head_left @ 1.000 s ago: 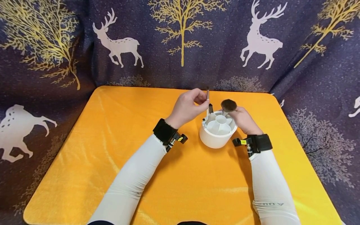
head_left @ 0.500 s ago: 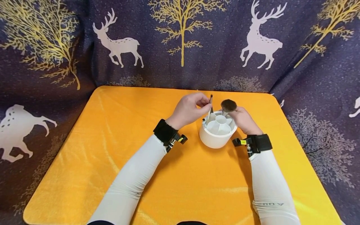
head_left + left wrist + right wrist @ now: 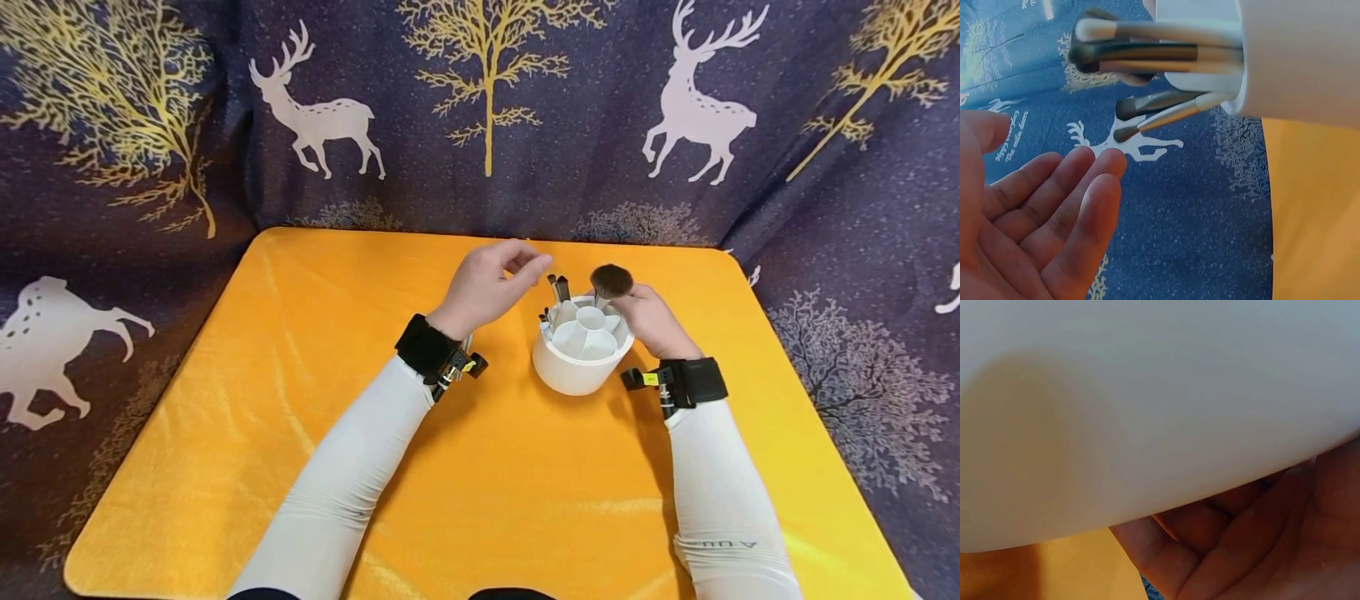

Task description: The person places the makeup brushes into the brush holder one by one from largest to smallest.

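Observation:
A white round makeup brush holder (image 3: 572, 375) with divided compartments stands right of the table's middle. My right hand (image 3: 658, 323) grips its far right side; in the right wrist view the fingers (image 3: 1204, 531) curl behind the wall. A large fluffy makeup brush (image 3: 611, 281) rises at the holder's back right. Slimmer makeup brushes (image 3: 562, 289) lean at its left, beside shorter brush tips (image 3: 545, 315). Just left of them, apart, my left hand (image 3: 489, 283) hovers with nothing in it. Its fingers (image 3: 1100, 212) are loosely bent in the left wrist view, below the brush heads (image 3: 1129, 107).
An orange cloth-covered table (image 3: 480, 500) lies beneath both arms. Behind and beside it hangs a dark blue curtain (image 3: 570, 125) printed with deer and trees. Each wrist wears a black strap (image 3: 425, 348) with a small camera.
My left hand lowered a slim brush into the holder's left side, let it go and drew back to the left. The right hand and the holder have stayed in place.

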`<state>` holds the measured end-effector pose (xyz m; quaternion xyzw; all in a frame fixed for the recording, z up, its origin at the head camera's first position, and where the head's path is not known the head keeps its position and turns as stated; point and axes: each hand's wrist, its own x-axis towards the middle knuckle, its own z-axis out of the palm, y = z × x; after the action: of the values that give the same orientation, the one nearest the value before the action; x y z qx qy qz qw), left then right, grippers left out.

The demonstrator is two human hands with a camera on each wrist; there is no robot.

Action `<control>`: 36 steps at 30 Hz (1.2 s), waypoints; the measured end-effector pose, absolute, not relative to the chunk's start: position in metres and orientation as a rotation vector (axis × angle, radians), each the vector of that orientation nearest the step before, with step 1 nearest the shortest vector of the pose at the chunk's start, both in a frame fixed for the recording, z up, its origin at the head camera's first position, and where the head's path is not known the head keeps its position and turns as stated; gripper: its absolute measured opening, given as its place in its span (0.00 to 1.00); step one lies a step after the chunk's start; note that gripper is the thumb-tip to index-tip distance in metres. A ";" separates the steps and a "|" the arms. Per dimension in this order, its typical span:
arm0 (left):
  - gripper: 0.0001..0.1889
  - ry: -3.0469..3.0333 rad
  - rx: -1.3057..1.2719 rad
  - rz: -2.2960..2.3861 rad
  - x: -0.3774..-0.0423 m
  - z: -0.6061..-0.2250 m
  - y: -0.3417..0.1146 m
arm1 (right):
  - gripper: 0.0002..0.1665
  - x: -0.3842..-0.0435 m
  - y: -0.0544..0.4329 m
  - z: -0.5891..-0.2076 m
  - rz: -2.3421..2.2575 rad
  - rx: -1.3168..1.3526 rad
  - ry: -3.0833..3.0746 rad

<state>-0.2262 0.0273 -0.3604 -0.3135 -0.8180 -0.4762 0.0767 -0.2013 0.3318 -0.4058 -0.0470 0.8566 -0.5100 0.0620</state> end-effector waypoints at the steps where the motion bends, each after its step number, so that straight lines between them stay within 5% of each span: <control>1: 0.16 -2.452 -0.925 -1.431 -0.227 -0.361 0.026 | 0.30 -0.201 0.332 -0.406 -1.543 -0.142 2.593; 36: 0.12 -2.547 -0.616 -1.365 -0.239 -0.382 -0.026 | 0.31 -0.202 0.330 -0.407 -1.549 -0.135 2.608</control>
<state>-0.2386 -0.0256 -0.3818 -0.2076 -0.8583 -0.4600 0.0932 -0.2020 0.3297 -0.4069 -0.0443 0.8578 -0.5094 0.0528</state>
